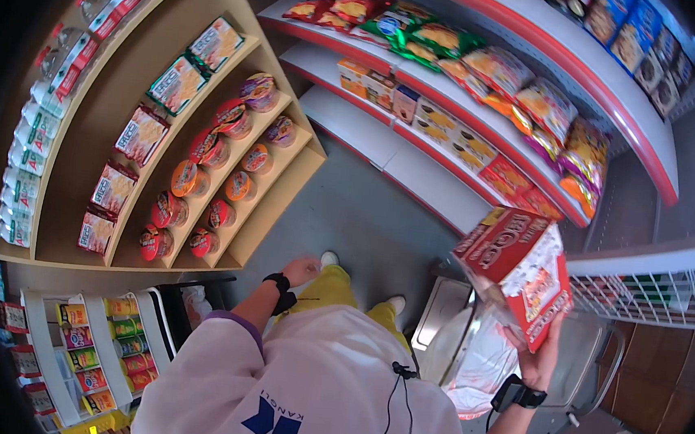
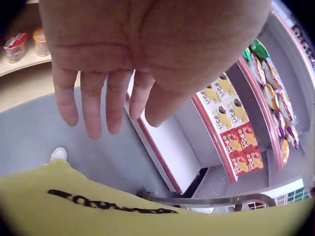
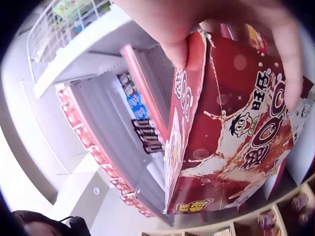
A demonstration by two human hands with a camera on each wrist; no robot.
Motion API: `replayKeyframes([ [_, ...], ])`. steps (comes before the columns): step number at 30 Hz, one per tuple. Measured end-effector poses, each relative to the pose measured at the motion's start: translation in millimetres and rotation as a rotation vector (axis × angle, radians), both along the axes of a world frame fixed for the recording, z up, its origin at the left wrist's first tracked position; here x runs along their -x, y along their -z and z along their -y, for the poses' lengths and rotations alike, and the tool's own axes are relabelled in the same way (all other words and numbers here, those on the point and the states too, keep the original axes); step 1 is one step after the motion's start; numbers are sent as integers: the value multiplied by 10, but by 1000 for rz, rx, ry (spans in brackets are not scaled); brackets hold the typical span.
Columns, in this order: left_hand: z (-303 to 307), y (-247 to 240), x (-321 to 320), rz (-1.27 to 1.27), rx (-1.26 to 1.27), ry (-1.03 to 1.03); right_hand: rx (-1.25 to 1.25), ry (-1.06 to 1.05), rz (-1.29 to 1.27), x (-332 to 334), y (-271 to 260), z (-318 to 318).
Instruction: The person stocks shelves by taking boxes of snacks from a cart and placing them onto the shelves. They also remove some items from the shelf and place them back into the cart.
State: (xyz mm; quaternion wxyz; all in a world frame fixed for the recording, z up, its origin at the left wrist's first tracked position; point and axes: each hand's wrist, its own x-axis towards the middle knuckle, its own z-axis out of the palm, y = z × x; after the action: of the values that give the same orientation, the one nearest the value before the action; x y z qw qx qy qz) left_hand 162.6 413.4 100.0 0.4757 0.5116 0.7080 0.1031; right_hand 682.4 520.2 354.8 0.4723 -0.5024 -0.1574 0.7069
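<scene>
My right hand (image 1: 547, 359) grips a red and white printed carton (image 1: 515, 271) by its near end. In the right wrist view, the thumb lies against one face of the carton (image 3: 231, 123) and a finger reaches over another, its edges looking worn. The carton is tilted, held up to the right of my body and overlapping a white plastic bag (image 1: 479, 358) in the head view. Down by my left leg hangs my left hand (image 1: 301, 270), holding nothing. Its fingers (image 2: 91, 103) are nearly straight and slightly spread in the left wrist view.
Wooden shelves (image 1: 251, 42) at left carry cup noodles (image 1: 190, 178), boxed packs (image 1: 142, 134) and bottles. Ahead, red-edged white shelves (image 1: 353, 140) hold snack bags (image 1: 494, 69) and small boxes. A metal cart (image 1: 596, 375) stands at right beside a white wire basket (image 1: 652, 294). Grey floor (image 1: 336, 200) lies between.
</scene>
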Motion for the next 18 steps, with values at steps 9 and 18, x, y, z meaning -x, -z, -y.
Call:
replayKeyframes([
  [9, 709, 528, 1568, 113, 27, -366, 175, -330, -168, 2441, 794, -790],
  [18, 1984, 864, 2992, 130, 158, -767, 245, -380, -332, 4303, 1740, -1724],
])
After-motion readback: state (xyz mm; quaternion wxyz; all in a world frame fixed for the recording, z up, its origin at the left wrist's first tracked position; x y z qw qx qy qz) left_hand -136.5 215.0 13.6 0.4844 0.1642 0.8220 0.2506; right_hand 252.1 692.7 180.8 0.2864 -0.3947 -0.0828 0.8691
